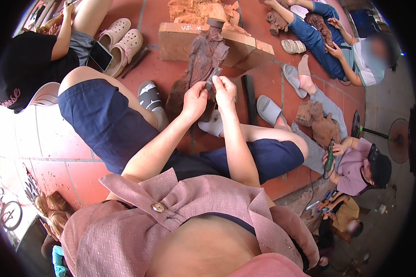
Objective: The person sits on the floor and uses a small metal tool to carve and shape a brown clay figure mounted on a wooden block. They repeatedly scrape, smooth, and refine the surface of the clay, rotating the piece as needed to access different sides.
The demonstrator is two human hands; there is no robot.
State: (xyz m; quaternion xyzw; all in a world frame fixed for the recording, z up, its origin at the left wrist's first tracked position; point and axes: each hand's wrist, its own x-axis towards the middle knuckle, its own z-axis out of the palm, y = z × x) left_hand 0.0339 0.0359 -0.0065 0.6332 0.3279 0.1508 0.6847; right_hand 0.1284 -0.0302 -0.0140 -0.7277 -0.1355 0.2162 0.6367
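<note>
Grey and flat, a small strip (213,77) sits pinched between both hands: the left hand (195,100) has its fingers curled nearly closed at the lower end, the right hand (225,93) grips with thumb and fingers higher up. Just beyond, a dark brown carved figure (207,53) stands upright before a pale wooden block (173,42). Farther right, a co-worker's hand (339,148) holds a green tool (329,159) near another carving (326,128).

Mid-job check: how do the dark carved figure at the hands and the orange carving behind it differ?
The dark figure is deep reddish brown; the orange carving is much brighter. The dark figure is narrow; the orange carving spreads wider. Both have uneven, carved surfaces.
</note>
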